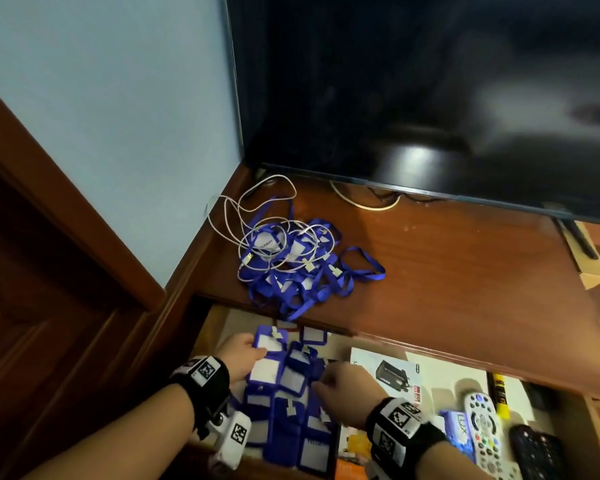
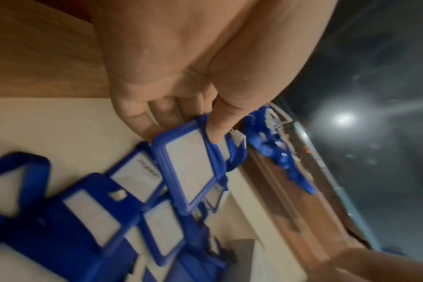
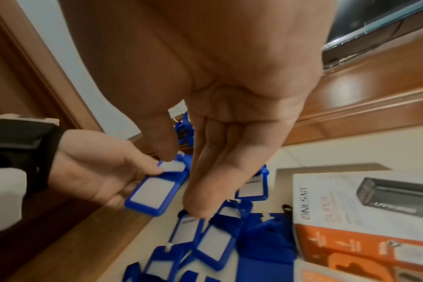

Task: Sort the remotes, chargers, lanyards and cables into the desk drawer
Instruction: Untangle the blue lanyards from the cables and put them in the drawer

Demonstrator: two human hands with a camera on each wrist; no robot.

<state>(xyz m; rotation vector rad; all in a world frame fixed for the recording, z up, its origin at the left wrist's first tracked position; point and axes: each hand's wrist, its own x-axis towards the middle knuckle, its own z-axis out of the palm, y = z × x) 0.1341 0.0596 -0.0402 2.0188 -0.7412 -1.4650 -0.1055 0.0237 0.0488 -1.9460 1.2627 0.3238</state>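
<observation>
The desk drawer (image 1: 212,336) is pulled out, and several blue badge holders on lanyards (image 1: 291,403) lie in its left part. My left hand (image 1: 257,344) pinches one blue badge holder (image 2: 188,171) by its top edge, thumb on the front, just above that heap. The right hand (image 1: 321,379) reaches down beside it with fingers nearly straight. In the right wrist view its fingertips (image 3: 196,209) touch a badge holder (image 3: 188,227) lying in the drawer. A tangle of blue lanyards (image 1: 302,271) and a white cable (image 1: 257,209) sits on the desk top (image 1: 447,271).
A printed box (image 1: 388,372) lies mid-drawer. To its right are a white remote (image 1: 482,424), a black remote (image 1: 537,452), a blue packet (image 1: 459,431) and a yellow tube (image 1: 499,393). A dark television (image 1: 413,98) stands at the desk's back, a cardboard box (image 1: 593,271) at its right.
</observation>
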